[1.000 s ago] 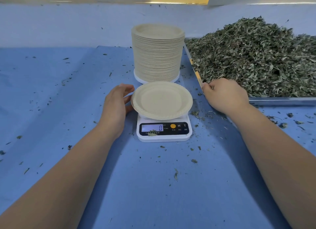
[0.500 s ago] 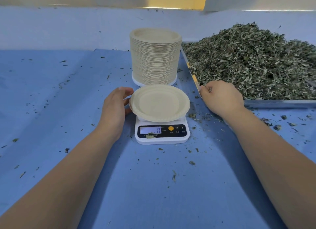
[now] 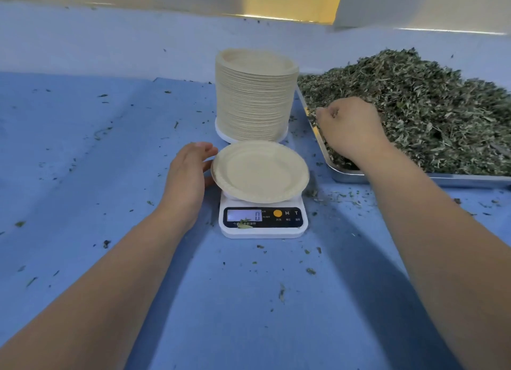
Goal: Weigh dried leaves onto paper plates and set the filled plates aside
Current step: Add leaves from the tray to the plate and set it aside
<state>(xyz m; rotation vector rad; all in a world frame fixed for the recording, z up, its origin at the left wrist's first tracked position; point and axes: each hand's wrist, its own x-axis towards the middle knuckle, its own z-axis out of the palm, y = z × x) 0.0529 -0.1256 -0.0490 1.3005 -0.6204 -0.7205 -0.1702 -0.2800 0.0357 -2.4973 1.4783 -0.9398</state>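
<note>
The right hand (image 3: 351,126) has been moved from the near left corner of the metal tray (image 3: 442,179) up into the dried leaves (image 3: 428,115), where its fingers are curled round a clutch of them. The leaves are heaped in the tray at the right edge of the tabletop (image 3: 249,300). An empty paper plate (image 3: 260,172) is seated on the scale (image 3: 262,221), whose display shows 0. The left hand (image 3: 188,173) is held spread, fingertips touching the plate's left rim. A stack of plates (image 3: 255,98) is set just behind the scale.
</note>
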